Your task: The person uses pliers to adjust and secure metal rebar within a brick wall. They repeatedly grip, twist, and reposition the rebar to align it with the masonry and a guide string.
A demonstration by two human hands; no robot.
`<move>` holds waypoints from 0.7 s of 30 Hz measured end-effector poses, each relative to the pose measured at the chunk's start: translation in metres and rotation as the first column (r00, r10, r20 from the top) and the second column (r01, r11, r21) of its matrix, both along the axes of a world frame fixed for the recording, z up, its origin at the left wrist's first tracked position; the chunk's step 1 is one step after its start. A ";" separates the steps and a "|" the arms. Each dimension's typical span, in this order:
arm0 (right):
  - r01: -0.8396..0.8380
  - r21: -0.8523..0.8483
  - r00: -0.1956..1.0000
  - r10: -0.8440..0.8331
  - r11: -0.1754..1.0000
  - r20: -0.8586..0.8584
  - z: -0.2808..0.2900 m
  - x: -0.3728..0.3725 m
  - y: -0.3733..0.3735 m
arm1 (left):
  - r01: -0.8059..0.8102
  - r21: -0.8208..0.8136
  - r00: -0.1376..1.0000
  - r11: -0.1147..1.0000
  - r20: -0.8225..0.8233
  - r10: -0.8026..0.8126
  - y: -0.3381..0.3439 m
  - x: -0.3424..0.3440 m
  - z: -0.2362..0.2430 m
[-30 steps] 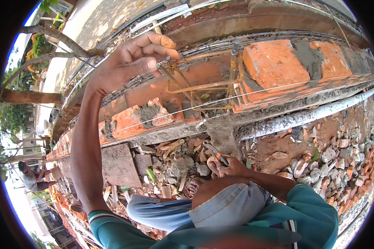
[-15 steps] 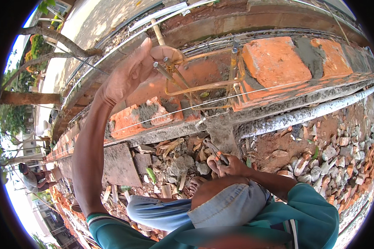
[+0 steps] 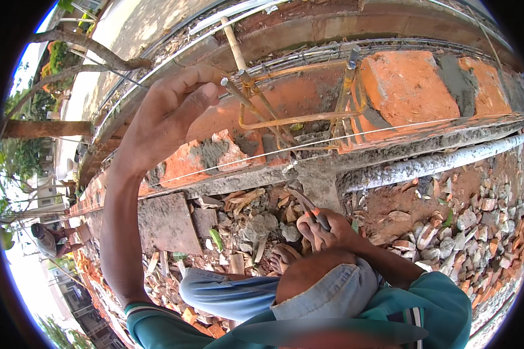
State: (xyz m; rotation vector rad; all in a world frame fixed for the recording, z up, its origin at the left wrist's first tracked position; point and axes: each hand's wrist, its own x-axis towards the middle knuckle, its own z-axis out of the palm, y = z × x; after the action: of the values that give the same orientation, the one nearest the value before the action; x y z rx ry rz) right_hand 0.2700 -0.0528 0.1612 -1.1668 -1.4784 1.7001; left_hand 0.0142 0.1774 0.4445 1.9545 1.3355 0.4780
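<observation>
My left hand (image 3: 166,110) is raised beside the upright steel bars (image 3: 247,99) at the wall. Its thumb and fingers are curled close together at the bar tops, and anything between them is too small to make out. Rusty stirrups (image 3: 300,120) ring the bars, with wire around one upright. Low by my knee, my right hand (image 3: 332,230) grips pincers (image 3: 308,205) with orange and dark handles. Their jaws point up toward the wall, apart from the bars.
A taut white string (image 3: 227,166) runs along the brick wall (image 3: 404,87). A whitish pipe (image 3: 442,163) lies along its foot. Broken bricks and stones (image 3: 460,238) cover the ground at right, and a flat board (image 3: 166,227) lies at left. Another person (image 3: 52,239) is far left.
My left hand has drawn back slightly left of the bars, and its stretched fingers have curled toward the thumb. My right hand still holds the pincers low. The view has shifted slightly.
</observation>
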 end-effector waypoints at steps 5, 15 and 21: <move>0.111 0.194 0.993 -0.115 0.975 0.010 0.075 0.003 0.058 | 0.123 0.398 0.978 0.909 0.106 -0.178 -0.110 -0.005 0.053; 0.166 0.117 0.983 -0.155 0.979 -0.098 0.094 0.013 0.067 | -0.459 -0.262 0.441 0.849 0.762 0.474 -0.095 0.032 -0.127; -0.033 0.469 0.918 -0.158 0.883 0.363 0.021 0.024 0.027 | -0.344 -0.045 0.422 0.938 0.885 0.197 -0.037 0.055 -0.128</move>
State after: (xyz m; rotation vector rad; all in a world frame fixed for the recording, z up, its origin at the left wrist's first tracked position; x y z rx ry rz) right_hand 0.2943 -0.0253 0.1827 -1.3052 -1.9304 1.0008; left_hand 0.0691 0.1405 0.3161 1.1777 0.8800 1.5563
